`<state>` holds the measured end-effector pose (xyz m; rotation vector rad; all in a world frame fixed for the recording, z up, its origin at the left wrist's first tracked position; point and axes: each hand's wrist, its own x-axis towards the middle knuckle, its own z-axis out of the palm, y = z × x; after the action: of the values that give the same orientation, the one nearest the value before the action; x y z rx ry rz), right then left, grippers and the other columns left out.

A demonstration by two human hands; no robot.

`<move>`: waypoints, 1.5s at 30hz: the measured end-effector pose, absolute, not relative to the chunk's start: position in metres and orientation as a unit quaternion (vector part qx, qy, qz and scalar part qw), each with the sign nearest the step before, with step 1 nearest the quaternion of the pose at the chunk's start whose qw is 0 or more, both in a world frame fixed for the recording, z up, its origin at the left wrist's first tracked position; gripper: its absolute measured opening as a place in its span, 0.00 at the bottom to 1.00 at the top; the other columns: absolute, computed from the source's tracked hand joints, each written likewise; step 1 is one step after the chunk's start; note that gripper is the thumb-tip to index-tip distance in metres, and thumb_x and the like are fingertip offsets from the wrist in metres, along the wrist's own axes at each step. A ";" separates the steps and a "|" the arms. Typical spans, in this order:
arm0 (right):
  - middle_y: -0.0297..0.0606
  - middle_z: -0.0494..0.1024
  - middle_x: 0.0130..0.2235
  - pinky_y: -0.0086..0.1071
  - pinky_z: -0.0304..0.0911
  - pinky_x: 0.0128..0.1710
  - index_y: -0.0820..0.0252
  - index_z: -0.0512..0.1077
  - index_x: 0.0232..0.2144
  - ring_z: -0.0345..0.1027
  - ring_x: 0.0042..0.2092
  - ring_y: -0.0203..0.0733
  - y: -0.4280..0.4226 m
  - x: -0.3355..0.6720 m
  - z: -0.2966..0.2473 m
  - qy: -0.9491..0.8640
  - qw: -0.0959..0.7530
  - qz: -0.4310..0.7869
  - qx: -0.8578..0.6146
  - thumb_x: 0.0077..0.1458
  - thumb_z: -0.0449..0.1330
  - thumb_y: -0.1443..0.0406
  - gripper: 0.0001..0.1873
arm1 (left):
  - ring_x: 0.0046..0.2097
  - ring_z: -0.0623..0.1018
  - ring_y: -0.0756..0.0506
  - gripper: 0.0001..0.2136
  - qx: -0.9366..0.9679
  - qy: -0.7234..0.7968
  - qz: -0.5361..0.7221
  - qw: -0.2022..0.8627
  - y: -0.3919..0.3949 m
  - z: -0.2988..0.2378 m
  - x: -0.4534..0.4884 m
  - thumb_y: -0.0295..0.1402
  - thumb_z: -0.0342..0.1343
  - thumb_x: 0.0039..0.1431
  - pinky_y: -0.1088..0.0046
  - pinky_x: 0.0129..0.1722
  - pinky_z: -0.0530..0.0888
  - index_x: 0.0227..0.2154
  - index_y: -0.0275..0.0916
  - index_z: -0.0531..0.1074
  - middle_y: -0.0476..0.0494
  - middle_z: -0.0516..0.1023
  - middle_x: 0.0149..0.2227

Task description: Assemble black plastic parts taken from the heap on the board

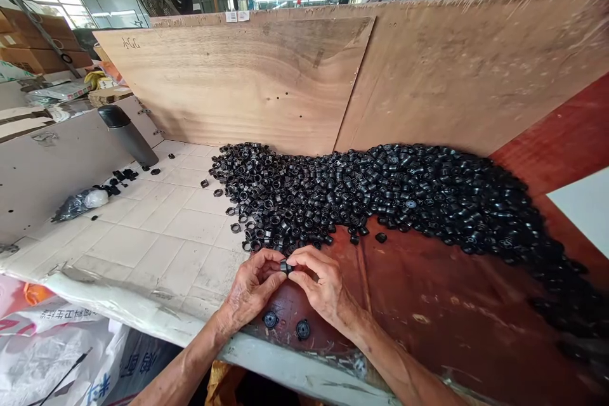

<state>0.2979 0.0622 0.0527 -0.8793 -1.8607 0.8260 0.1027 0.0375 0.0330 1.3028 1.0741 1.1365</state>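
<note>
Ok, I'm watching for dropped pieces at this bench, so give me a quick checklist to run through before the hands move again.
1. Grip of the left hand on the small black piece: fingertips pinch it, ok.
2. Grip of the right hand on the same piece: fingertips pinch it, ok.
3. Whether that piece is one part or two joined: cannot tell, the fingers hide it.
4. The pile of black rings lies just ahead of both hands: ok.
5. The two black discs lie flat on the table between the wrists, apart from each other: ok.
</note>
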 end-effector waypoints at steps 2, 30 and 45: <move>0.38 0.79 0.38 0.30 0.69 0.36 0.56 0.75 0.40 0.74 0.36 0.40 0.061 0.297 0.051 -0.738 0.437 0.351 -0.375 0.60 0.59 0.69 0.06 | 0.37 0.79 0.48 0.11 0.559 0.452 0.470 0.512 0.036 0.033 0.103 0.37 0.63 0.65 0.74 0.38 0.75 0.46 0.38 0.74 0.45 0.79 0.39; 0.30 0.71 0.24 0.28 0.60 0.27 0.57 0.72 0.30 0.65 0.26 0.36 0.060 0.301 0.057 -0.725 0.381 0.380 -0.429 0.61 0.61 0.60 0.09 | 0.41 0.81 0.46 0.09 0.586 0.448 0.454 0.499 0.034 0.038 0.100 0.37 0.60 0.67 0.70 0.44 0.77 0.46 0.38 0.74 0.43 0.79 0.43; 0.30 0.69 0.23 0.29 0.59 0.27 0.56 0.67 0.25 0.63 0.25 0.36 0.058 0.300 0.065 -0.722 0.369 0.380 -0.446 0.63 0.59 0.59 0.15 | 0.40 0.80 0.46 0.10 0.584 0.448 0.444 0.511 0.033 0.040 0.102 0.38 0.62 0.67 0.71 0.42 0.76 0.46 0.38 0.74 0.43 0.80 0.40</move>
<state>0.3001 0.0576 0.0654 -1.1440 -1.8523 0.9756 0.1017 0.0334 0.0396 1.4045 1.0792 1.0699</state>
